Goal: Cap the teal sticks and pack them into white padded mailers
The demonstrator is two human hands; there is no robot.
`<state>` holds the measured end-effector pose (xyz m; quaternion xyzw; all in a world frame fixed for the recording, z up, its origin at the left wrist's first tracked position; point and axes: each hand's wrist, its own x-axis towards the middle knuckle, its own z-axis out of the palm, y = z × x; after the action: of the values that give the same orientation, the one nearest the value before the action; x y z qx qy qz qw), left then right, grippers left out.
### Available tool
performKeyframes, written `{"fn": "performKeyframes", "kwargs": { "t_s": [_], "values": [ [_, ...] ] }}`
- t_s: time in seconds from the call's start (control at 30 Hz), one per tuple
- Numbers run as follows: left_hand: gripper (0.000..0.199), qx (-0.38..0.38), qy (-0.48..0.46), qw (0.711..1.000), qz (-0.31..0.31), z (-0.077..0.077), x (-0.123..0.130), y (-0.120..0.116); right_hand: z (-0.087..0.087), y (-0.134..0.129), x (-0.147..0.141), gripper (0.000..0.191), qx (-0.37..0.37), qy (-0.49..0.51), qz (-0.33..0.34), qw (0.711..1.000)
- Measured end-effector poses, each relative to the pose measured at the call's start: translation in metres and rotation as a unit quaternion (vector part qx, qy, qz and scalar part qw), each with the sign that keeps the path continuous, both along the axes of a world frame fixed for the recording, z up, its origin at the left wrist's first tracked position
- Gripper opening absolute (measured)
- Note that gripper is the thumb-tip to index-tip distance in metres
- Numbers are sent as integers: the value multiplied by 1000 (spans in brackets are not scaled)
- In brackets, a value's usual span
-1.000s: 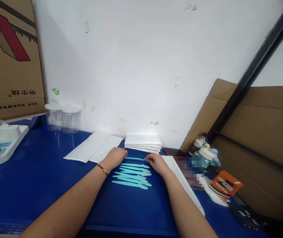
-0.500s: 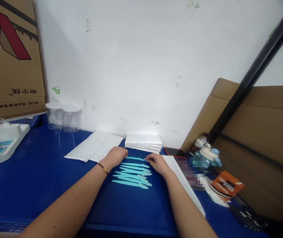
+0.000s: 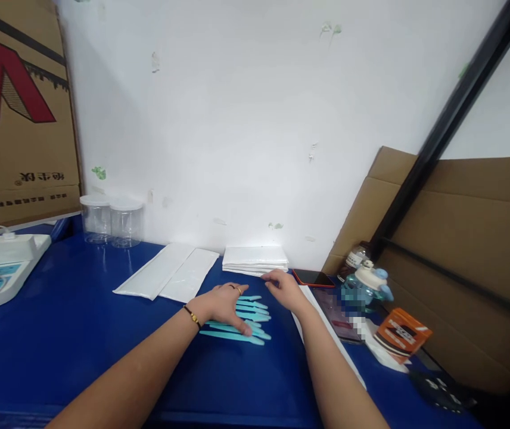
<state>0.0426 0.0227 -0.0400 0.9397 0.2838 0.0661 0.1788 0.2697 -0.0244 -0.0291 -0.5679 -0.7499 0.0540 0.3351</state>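
Note:
Several turquoise eyebrow razors (image 3: 232, 337) lie side by side on the blue table (image 3: 232, 390), their handles toward the left. My left hand (image 3: 226, 307) is spread over the row, thumb apart from the fingers, and covers part of the razors; whether it presses on them I cannot tell. To the right of the row's far end is my right hand (image 3: 283, 290), fingers loosely bent and slightly apart, with nothing seen in them. Just beyond its fingertips sits a stack of white packets (image 3: 255, 257).
Two white flat packets (image 3: 168, 271) lie at left, another packet (image 3: 330, 339) under my right forearm. Clear lidded jars (image 3: 126, 223) stand by the wall, a power strip (image 3: 11, 268) far left. Phones (image 3: 313, 278), a teal bottle (image 3: 362, 286) and an orange pouch (image 3: 402, 335) are at right.
My left hand has opened and moved nearer, from the far end of the row to over the razors. My right hand has moved off the farthest razor toward the white stack.

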Motion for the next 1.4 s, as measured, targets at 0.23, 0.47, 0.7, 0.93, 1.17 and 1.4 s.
{"fn": "performKeyframes", "kwargs": {
  "t_s": [0.23,0.47,0.7,0.93,1.17,1.4],
  "values": [
    [86,80,84,993,18,19,11,-39,29,-49,2,23,30,43,3,999],
    [48,120,84,985,89,4,31,-58,1,-80,-17,24,13,94,-35,995],
    [30,129,85,981,114,-4,31,-63,-23,-75,-42,30,11,184,-94,978],
    [35,154,57,977,134,-10,24,-73,-35,-59,-60,55,-17,260,-156,953],
    [30,163,51,980,98,-14,21,-68,-40,-49,-73,37,-24,240,-145,960],
    [22,168,44,979,103,-11,25,-77,-46,-46,-60,37,3,300,-224,928]
  ]
}}
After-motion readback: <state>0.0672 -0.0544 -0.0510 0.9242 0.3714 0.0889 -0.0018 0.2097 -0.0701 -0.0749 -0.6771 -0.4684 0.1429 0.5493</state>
